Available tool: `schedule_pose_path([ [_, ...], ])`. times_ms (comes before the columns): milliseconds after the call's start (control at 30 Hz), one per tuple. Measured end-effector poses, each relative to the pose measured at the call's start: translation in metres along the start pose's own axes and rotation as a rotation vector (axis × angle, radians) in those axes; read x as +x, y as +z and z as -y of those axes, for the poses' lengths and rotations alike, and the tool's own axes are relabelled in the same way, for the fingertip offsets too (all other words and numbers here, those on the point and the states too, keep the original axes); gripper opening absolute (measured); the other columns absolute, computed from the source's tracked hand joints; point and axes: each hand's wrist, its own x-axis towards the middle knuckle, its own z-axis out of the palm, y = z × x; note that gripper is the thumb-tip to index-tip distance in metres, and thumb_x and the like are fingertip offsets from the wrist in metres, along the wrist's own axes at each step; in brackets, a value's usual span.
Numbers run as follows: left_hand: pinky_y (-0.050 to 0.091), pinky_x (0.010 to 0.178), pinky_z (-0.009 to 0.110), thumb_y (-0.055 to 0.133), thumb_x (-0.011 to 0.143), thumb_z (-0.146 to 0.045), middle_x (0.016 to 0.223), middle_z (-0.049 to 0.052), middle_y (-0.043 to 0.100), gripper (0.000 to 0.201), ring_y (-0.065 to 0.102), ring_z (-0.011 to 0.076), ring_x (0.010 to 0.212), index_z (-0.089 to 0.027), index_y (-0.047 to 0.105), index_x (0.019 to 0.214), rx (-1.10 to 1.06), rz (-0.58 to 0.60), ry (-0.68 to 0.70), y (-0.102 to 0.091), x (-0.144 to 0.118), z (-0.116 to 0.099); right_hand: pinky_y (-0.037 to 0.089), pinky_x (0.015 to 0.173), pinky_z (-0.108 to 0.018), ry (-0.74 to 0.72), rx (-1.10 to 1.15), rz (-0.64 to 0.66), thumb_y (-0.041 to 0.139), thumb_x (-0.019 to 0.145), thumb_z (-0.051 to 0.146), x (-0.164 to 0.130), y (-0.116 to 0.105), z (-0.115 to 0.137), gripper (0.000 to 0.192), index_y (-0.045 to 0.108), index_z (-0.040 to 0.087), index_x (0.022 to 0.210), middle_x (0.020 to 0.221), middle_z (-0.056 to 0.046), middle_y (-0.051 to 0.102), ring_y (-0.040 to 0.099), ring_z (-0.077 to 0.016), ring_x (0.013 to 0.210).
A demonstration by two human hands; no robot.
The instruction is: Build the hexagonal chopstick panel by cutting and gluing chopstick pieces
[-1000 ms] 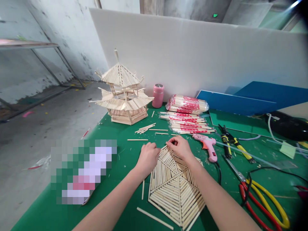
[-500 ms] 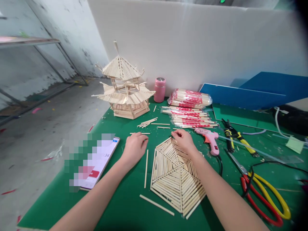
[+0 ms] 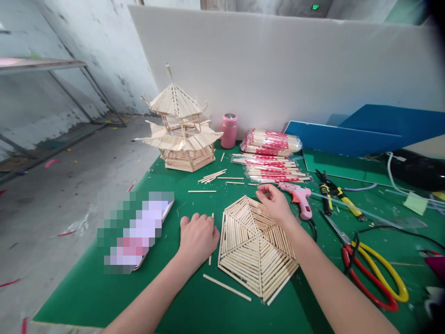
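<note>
While red print on chopstick packs (image 3: 269,160) stays unreadable, hands rest.

We found bare green table (image 3: 86,297) at seven o'clock of the hexagonal stick panel (image 3: 255,250), past our left hand (image 3: 198,237) and a loose stick (image 3: 226,287). A phone (image 3: 137,232) blocked nine o'clock. At two o'clock the glue gun (image 3: 298,197), beside our right hand (image 3: 276,202), and the scissors (image 3: 371,273) crowded the way; the chopstick packs (image 3: 271,160) and pagoda model (image 3: 181,134) closed off twelve.

left hand (image 3: 197,237) flat on loose stick (image 3: 210,241) | right hand (image 3: 278,203) at far edge of hexagonal stick panel (image 3: 255,253) | glue gun (image 3: 299,198) just beside right hand | green table (image 3: 104,297)
</note>
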Motion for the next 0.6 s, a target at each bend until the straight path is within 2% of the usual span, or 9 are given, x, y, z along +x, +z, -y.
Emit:
schedule_pose_path([
  [133, 0.028, 0.065, 0.038, 0.036, 0.075, -0.022, 0.065, 0.009, 0.059, 0.025, 0.052, 0.0255, 0.073, -0.016, 0.053, 0.059, -0.028, 0.031, -0.032, 0.002, 0.004, 0.003, 0.044, 0.052, -0.025, 0.007, 0.021, 0.015, 0.053, 0.074, 0.037, -0.024, -0.020, -0.001, 0.024, 0.055, 0.017, 0.087, 0.078, -0.004, 0.059, 0.052, -0.0122, 0.057],
  [233, 0.028, 0.061, 0.033, 0.037, 0.074, -0.022, 0.062, 0.006, 0.059, 0.024, 0.053, 0.0230, 0.070, -0.017, 0.050, 0.055, -0.073, 0.066, -0.059, 0.003, 0.007, 0.003, 0.043, 0.050, -0.025, 0.024, 0.019, 0.013, 0.053, 0.075, 0.038, -0.040, -0.027, -0.004, 0.026, 0.055, 0.017, 0.090, 0.080, -0.004, 0.058, 0.050, -0.0123, 0.057],
  [400, 0.024, 0.056, 0.027, 0.039, 0.073, -0.023, 0.056, 0.001, 0.056, 0.023, 0.051, 0.0183, 0.064, -0.018, 0.045, 0.052, -0.149, 0.106, -0.060, 0.007, 0.013, 0.000, 0.043, 0.052, -0.025, 0.032, 0.025, 0.009, 0.051, 0.077, 0.037, -0.058, -0.024, -0.006, 0.025, 0.054, 0.017, 0.092, 0.081, -0.005, 0.057, 0.049, -0.0122, 0.057],
  [600, 0.022, 0.057, 0.028, 0.040, 0.075, -0.025, 0.060, 0.001, 0.057, 0.024, 0.048, 0.0192, 0.069, -0.018, 0.044, 0.053, -0.176, 0.056, -0.051, 0.013, 0.010, -0.008, 0.043, 0.054, -0.026, 0.031, 0.012, 0.003, 0.051, 0.078, 0.036, -0.062, -0.021, -0.011, 0.024, 0.054, 0.017, 0.091, 0.081, -0.005, 0.057, 0.051, -0.0129, 0.060],
])
